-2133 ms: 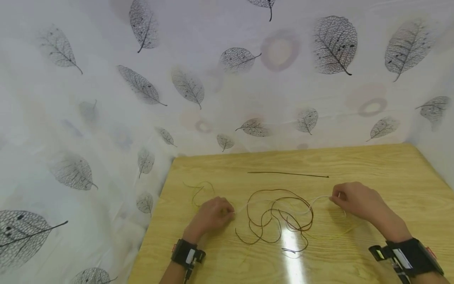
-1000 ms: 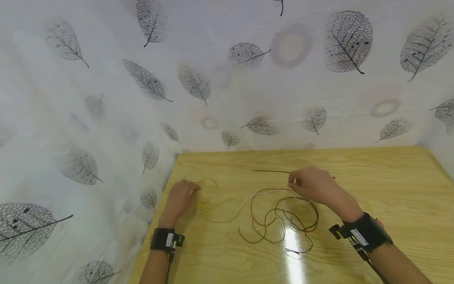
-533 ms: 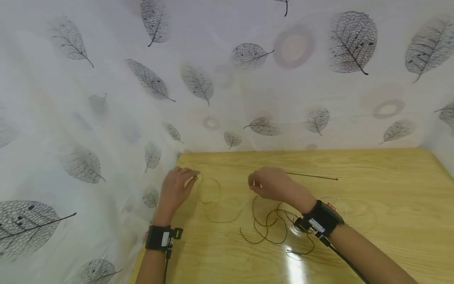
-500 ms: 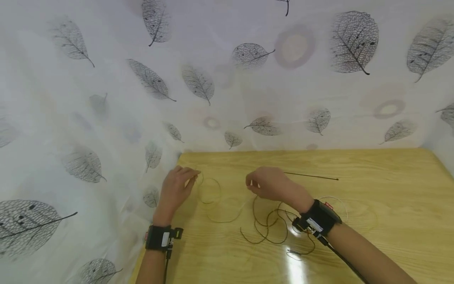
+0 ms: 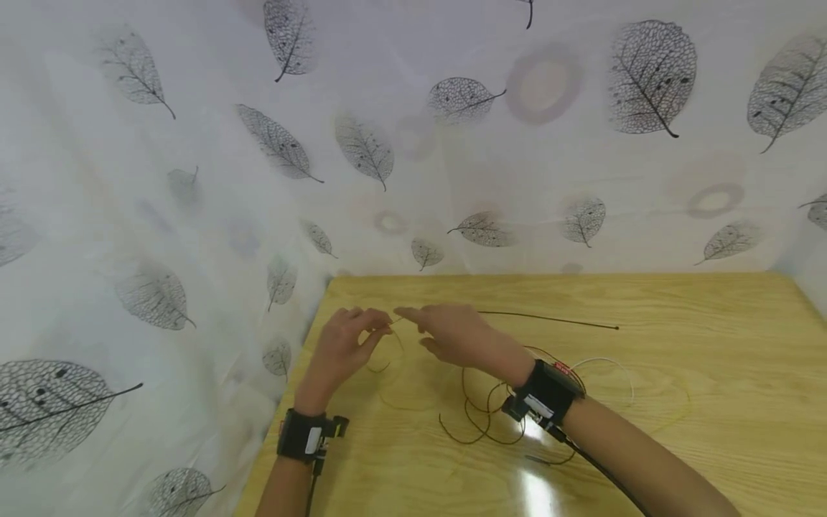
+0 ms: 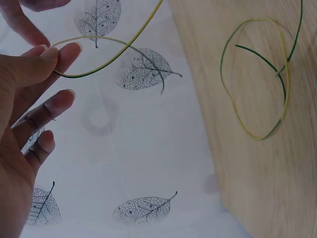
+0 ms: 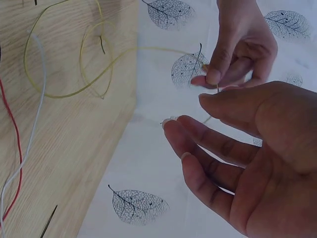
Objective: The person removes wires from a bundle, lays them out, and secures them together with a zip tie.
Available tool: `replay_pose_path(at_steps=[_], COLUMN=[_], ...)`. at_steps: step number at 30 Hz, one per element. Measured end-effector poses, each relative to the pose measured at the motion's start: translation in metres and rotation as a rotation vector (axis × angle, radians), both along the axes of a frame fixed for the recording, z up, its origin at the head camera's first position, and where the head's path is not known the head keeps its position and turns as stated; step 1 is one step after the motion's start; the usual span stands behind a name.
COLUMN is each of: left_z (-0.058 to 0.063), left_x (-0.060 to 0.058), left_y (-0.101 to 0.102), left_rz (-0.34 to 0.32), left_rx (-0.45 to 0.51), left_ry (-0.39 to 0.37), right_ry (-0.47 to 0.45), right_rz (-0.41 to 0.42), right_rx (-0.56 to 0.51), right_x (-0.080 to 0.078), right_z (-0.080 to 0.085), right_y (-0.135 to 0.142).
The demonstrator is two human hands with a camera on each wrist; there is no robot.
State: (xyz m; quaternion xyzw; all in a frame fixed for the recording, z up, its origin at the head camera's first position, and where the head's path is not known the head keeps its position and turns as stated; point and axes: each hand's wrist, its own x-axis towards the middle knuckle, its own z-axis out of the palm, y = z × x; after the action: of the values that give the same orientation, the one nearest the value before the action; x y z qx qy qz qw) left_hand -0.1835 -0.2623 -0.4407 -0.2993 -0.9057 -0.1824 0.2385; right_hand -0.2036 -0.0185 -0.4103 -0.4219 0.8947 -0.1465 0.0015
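My left hand (image 5: 339, 348) pinches a thin yellow-and-green wire (image 6: 129, 44) between thumb and index finger, its other fingers loosely bent. One length of this wire arcs away from the pinch, and a short end droops beyond the fingertips. More of it lies in a loose loop on the table in the left wrist view. My right hand (image 5: 461, 334) is right at the left fingertips, its thumb and fingers apart around the short end, as the right wrist view (image 7: 277, 139) shows. Part of the wire passes behind the right fingers and is hidden there.
Brown wires (image 5: 465, 444) lie tangled on the wooden table under the right forearm, which covers part of them. A white wire (image 5: 632, 391) curves to the right of them. A red wire (image 7: 19, 139) shows in the right wrist view. Farther back lies a thin dark rod (image 5: 549, 317). Leaf-printed cloth surrounds the table.
The right hand has travelled left across the table to the left hand, and its fingers have spread. The left hand moved back with the yellow-and-green wire, then right toward the other hand.
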Motion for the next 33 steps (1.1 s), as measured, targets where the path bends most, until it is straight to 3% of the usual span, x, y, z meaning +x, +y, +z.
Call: replay_pose_path(at_steps=[4, 8, 11, 15, 21, 28, 33], left_z=[0.004, 0.005, 0.004, 0.002, 0.001, -0.004, -0.009], left_x=[0.001, 0.002, 0.004, 0.008, 0.008, 0.011, 0.014], left_y=[0.008, 0.008, -0.001, -0.017, -0.026, -0.03, -0.033], left_rz=[-0.022, -0.04, 0.005, 0.08, 0.075, 0.09, 0.097], left_rx=[0.013, -0.012, -0.037, -0.026, -0.011, 0.011, 0.015], left_ry=[0.013, 0.047, 0.04, 0.02, -0.029, -0.043, -0.089], right_ry=[0.055, 0.084, 0.093, 0.175, 0.296, 0.306, 0.27], right_rz=[0.023, -0.032, -0.085, -0.119, -0.099, -0.152, -0.227], right_rx=[-0.069, -0.088, -0.096, -0.171, -0.284, -0.311, -0.294], right_x=[0.0, -0.001, -0.004, -0.008, -0.012, -0.017, -0.02], right_z=[-0.004, -0.004, 0.0, 0.006, 0.016, 0.019, 0.017], right_y=[-0.005, -0.005, 0.0, 0.013, 0.034, 0.065, 0.104])
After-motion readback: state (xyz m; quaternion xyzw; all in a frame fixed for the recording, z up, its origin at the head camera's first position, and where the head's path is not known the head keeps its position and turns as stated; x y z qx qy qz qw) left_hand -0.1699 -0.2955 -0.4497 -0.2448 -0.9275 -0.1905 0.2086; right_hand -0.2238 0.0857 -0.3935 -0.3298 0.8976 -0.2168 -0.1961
